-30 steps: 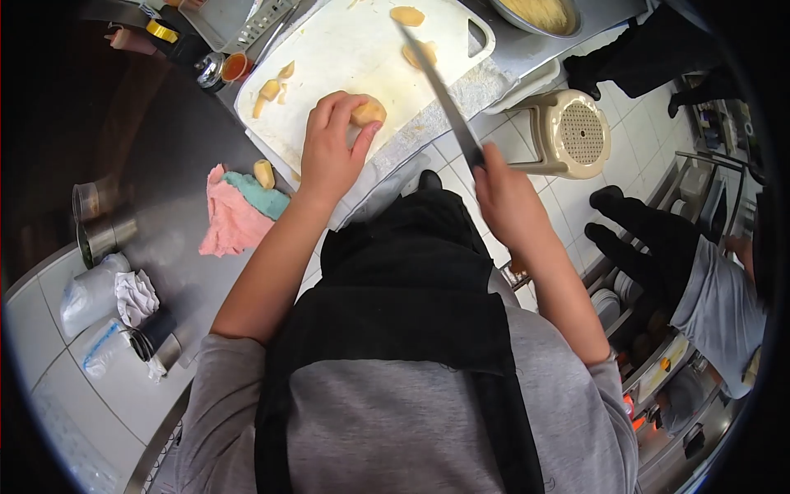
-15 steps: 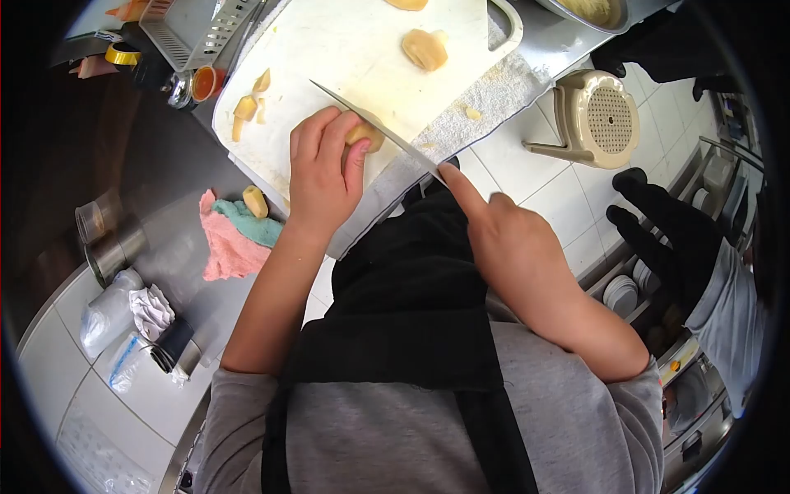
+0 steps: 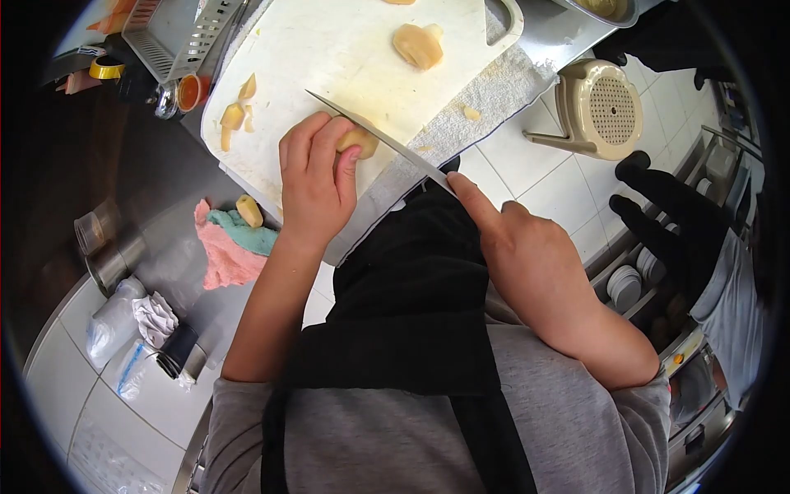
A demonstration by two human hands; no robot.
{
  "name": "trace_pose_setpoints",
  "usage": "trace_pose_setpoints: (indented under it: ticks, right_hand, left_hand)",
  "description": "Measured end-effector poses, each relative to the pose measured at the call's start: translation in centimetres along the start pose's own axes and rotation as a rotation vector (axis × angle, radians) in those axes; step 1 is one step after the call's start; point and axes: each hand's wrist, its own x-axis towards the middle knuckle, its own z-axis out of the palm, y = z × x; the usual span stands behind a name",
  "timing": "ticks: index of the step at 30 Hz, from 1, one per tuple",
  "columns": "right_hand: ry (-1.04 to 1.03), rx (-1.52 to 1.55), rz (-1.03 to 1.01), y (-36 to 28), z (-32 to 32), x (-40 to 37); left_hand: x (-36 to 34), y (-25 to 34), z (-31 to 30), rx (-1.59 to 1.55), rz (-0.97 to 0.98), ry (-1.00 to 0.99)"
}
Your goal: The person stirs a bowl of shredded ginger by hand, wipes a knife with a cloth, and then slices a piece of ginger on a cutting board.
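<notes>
The yellow lump [image 3: 359,144] is on the white board [image 3: 329,49], near the side closest to the person. The left hand [image 3: 317,177] pinches it tight. The right hand [image 3: 531,251] is wrapped around the handle of the long knife [image 3: 391,143], one finger pointing along the blade. The blade lies across the lump, but I can't quite tell if it cuts in. Some cutting looks done: flat slices [image 3: 418,46] and small bits [image 3: 231,116] lie on the board. The held lump looks big, so it seems not all cut. Another lump [image 3: 248,211], by the green cloth [image 3: 247,232], looks uncut.
</notes>
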Motion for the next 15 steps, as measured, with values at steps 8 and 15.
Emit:
trace_pose_setpoints:
  ticks: [8,15]
  right_hand:
    - [0.05,0.06,-0.035,0.7,0.2,0.8]
    - [-0.046,0.025,0.006,0.8,-0.4,-0.1]
  left_hand:
    - [0.2,-0.3,-0.2,-0.025,0.01,-0.033]
    - [0.2,-0.3,-0.2,-0.017,0.017,-0.019]
